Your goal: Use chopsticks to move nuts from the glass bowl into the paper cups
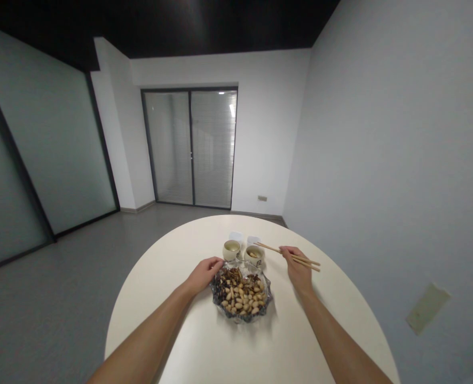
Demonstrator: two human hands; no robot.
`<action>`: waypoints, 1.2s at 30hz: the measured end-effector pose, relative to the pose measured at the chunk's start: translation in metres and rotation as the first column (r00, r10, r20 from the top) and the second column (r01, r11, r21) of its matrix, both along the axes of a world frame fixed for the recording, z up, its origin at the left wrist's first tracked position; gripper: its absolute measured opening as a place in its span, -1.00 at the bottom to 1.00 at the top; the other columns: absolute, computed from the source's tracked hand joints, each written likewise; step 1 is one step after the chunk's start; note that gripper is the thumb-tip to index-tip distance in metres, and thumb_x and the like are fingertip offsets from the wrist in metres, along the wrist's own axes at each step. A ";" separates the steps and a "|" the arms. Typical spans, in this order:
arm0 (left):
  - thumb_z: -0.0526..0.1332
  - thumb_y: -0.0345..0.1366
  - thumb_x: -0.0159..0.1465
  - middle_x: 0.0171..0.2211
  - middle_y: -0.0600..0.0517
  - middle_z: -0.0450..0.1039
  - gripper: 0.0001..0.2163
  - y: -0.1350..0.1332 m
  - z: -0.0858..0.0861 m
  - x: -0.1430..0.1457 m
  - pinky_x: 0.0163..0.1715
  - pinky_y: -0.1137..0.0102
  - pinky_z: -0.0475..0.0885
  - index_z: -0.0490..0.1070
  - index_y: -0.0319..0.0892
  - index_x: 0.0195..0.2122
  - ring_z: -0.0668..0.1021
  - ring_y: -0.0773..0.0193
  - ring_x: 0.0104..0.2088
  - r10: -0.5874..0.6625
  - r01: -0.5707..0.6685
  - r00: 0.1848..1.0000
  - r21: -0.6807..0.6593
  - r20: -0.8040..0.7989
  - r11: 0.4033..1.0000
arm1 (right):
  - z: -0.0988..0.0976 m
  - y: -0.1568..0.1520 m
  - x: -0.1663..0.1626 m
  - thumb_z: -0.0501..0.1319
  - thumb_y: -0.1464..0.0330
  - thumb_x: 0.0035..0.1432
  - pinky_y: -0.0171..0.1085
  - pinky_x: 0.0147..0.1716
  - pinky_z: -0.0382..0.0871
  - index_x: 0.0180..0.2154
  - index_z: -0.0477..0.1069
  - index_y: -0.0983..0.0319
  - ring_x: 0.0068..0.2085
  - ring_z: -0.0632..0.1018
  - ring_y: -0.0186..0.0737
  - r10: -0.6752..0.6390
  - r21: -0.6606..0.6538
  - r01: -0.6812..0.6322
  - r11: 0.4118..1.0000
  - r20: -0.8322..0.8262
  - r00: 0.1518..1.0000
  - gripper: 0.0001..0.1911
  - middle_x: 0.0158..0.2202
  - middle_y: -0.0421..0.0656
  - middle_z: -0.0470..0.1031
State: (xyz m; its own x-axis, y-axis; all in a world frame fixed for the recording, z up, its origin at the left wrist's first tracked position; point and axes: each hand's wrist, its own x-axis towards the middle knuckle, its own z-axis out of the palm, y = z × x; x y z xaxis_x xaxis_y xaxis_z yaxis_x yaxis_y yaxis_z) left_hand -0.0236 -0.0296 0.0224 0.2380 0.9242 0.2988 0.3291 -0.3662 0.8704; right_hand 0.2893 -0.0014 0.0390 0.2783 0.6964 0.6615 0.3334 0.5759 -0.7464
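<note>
My right hand (298, 266) is closed around a pair of wooden chopsticks (269, 247). Their tips point left, above the far side of the right-hand cup (249, 261), which has a dark mark on its side and some pale pieces inside. At the upper left rim of a scalloped clear glass bowl (267, 304), my left hand (206, 273) has its fingers curled on the edge. Pale, oval shelled nuts (242, 300) fill the bowl's near part, with darker small pieces at the left and back. A second cup (231, 249) stands beside the first, light inside.
Two small white, translucent pieces (235, 236) lie just behind the cups. Everything stands on a round cream table (160, 277). A white wall (372, 160) runs close along the right side, and glass doors (190, 149) are at the back.
</note>
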 end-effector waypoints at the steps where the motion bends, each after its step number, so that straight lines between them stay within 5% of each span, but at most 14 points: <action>1: 0.12 -0.01 0.30 -0.21 -0.06 0.62 -0.62 0.000 0.000 0.000 -0.11 0.31 0.40 0.56 -0.21 -0.19 0.57 0.09 -0.16 0.001 -0.001 1.000 0.001 0.000 1.000 | 0.001 -0.001 0.000 0.26 0.07 0.15 -0.18 -0.30 0.40 -0.35 0.55 0.22 -0.33 0.53 -0.12 -0.005 0.001 0.005 1.000 0.006 1.000 -0.66 -0.39 -0.12 0.57; 6: 0.11 -0.02 0.31 -0.21 -0.07 0.62 -0.62 0.002 -0.001 0.000 -0.10 0.31 0.40 0.56 -0.22 -0.18 0.57 0.08 -0.16 0.000 0.000 1.000 0.008 -0.009 1.000 | 0.009 -0.012 -0.004 0.23 0.07 0.19 -0.22 -0.36 0.39 -0.34 0.54 0.22 -0.37 0.53 -0.15 -0.019 -0.015 0.019 1.000 0.008 1.000 -0.65 -0.43 -0.14 0.55; 14: 0.11 -0.02 0.31 -0.21 -0.05 0.62 -0.62 0.004 -0.003 -0.002 -0.11 0.31 0.40 0.56 -0.21 -0.19 0.57 0.08 -0.16 0.001 -0.001 1.000 0.010 -0.014 1.000 | 0.021 -0.036 -0.013 0.28 0.05 0.14 -0.27 -0.44 0.38 -0.46 0.52 0.20 -0.46 0.51 -0.19 0.174 -0.074 -0.176 0.982 -0.035 0.984 -0.64 -0.50 -0.14 0.55; 26: 0.11 -0.02 0.31 -0.20 -0.05 0.62 -0.62 0.005 -0.004 -0.002 -0.10 0.31 0.40 0.56 -0.21 -0.18 0.57 0.09 -0.16 0.000 0.000 1.000 0.014 -0.012 1.000 | 0.019 -0.040 -0.024 0.27 -0.01 0.10 -0.31 -0.56 0.34 -0.51 0.48 0.21 -0.55 0.45 -0.25 0.295 -0.216 -0.267 0.939 0.108 0.949 -0.58 -0.59 -0.18 0.47; 36: 0.11 -0.02 0.31 -0.21 -0.06 0.62 -0.62 0.004 -0.005 0.000 -0.11 0.31 0.40 0.56 -0.21 -0.19 0.57 0.09 -0.16 0.003 -0.003 1.000 0.006 -0.007 1.000 | 0.019 -0.045 -0.026 0.31 0.11 0.11 -0.28 -0.42 0.41 -0.41 0.54 0.21 -0.41 0.56 -0.17 0.408 -0.335 -0.332 0.882 0.189 0.893 -0.71 -0.48 -0.15 0.58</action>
State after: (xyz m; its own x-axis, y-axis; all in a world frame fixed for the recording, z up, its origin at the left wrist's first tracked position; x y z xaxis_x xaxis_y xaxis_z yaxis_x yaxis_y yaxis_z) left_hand -0.0241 -0.0251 0.0174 0.2378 0.9231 0.3023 0.3364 -0.3703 0.8659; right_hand 0.2628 -0.0464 0.0583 -0.1828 0.8840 0.4303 0.3329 0.4675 -0.8189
